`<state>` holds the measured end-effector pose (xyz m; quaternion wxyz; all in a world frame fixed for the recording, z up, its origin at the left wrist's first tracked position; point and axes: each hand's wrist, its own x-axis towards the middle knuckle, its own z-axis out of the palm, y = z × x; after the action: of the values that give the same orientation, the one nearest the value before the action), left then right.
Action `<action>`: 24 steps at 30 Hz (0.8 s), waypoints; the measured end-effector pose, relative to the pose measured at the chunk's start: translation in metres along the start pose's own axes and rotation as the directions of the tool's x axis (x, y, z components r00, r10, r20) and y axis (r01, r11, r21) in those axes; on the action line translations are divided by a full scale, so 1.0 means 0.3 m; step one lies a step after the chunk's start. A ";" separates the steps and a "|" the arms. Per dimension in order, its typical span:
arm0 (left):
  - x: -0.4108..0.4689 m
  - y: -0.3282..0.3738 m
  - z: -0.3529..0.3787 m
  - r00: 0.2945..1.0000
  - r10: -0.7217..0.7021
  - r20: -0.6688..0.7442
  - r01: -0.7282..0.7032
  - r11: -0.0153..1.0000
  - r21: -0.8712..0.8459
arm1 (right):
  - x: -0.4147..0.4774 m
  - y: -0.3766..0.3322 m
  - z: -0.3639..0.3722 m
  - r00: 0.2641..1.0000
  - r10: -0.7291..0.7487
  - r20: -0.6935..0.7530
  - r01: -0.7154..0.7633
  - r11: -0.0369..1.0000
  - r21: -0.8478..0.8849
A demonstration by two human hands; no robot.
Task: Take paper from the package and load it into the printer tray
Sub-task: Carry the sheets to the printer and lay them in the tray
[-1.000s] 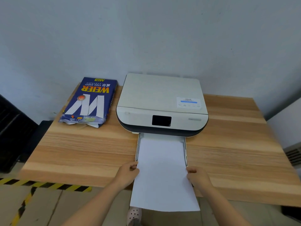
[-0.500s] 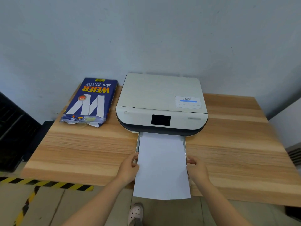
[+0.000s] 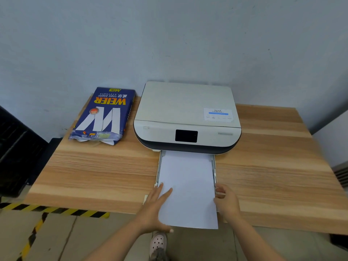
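At lower centre, a white paper stack (image 3: 187, 187) lies lengthwise in the pulled-out grey printer tray (image 3: 214, 167), left hand (image 3: 157, 206) flat with fingers spread on it, right hand (image 3: 226, 200) fingers curled at its edge.

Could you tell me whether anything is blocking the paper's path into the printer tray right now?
Nothing visible does. The paper already lies between the side rails of the tray, its far end at the printer opening. The left hand rests on its near left corner and the right hand holds its right edge.
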<state>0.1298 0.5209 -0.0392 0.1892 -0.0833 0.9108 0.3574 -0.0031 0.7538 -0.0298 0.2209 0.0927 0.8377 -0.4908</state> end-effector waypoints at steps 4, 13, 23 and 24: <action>-0.002 -0.027 0.024 1.000 -0.005 0.021 0.002 0.986 0.169 | -0.020 0.018 -0.013 0.986 -0.129 0.102 0.140 0.983 -0.115; 0.004 -0.044 0.024 0.999 0.024 -0.027 -0.018 0.975 0.221 | -0.100 0.076 -0.050 0.844 -0.250 0.475 0.460 0.794 -0.397; 0.012 -0.064 0.019 0.999 0.035 -0.029 -0.031 0.989 0.142 | -0.081 0.076 -0.045 0.831 -0.254 0.495 0.516 0.687 -0.513; 0.011 -0.063 0.016 0.999 0.037 -0.036 -0.032 0.990 0.137 | -0.075 0.072 -0.044 0.832 -0.253 0.493 0.513 0.687 -0.515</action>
<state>0.1337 0.5106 -0.0555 0.1709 -0.0612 0.9379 0.2958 0.0212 0.7773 -0.0308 0.2879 -0.2652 0.8919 -0.2265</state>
